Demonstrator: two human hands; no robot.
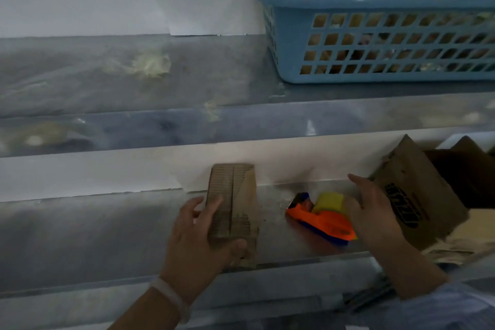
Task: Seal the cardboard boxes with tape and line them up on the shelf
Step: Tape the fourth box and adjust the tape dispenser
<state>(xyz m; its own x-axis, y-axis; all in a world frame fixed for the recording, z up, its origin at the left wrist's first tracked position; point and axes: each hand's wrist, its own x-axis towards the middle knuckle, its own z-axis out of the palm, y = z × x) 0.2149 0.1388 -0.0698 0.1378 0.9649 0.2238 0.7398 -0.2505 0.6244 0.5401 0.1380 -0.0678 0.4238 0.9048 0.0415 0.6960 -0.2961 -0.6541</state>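
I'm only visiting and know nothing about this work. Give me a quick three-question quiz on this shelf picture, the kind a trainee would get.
1. True or false: the left hand grips the small cardboard box.
2. Which thing lies on the lower shelf between that box and the right hand? A) scissors B) orange tape dispenser C) marker
3. Fill in: the blue basket stands on the ____ shelf.

Key: 1 true; 2 B; 3 upper.
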